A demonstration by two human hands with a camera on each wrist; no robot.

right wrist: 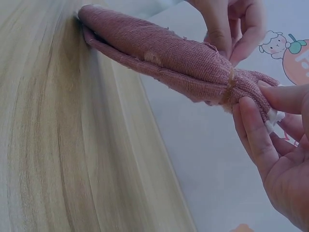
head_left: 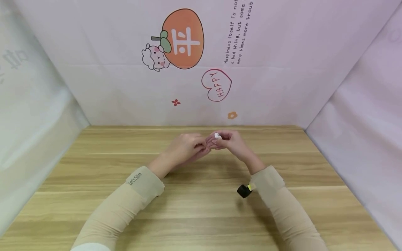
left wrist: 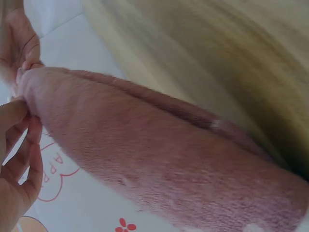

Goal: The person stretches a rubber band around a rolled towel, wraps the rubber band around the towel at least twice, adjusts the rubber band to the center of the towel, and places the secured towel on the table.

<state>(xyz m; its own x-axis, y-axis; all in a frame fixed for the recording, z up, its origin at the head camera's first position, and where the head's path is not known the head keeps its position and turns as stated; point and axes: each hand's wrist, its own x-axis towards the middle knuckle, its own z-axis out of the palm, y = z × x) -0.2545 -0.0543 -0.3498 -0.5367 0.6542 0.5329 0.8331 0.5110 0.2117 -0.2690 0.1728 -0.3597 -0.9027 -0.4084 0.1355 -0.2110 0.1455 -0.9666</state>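
Observation:
A pink plush towel (right wrist: 159, 53), rolled into a long bundle, is held between both hands above the table. Near its narrow end a thin tan band (right wrist: 228, 89) cinches it, and beyond that the cloth gathers into folds. My right hand (head_left: 231, 141) pinches this gathered end between thumb and fingers, by a small white tag (head_left: 217, 135). The left hand (head_left: 187, 145) pinches the towel's edge close to the band, as the left wrist view shows. In the head view the left forearm and hand cover most of the roll.
A wood-grain table (head_left: 201, 205) spreads under both arms. Behind it rises a white printed backdrop (head_left: 125, 94), with white side curtains left and right. A small black device (head_left: 244, 191) is attached at the right sleeve cuff.

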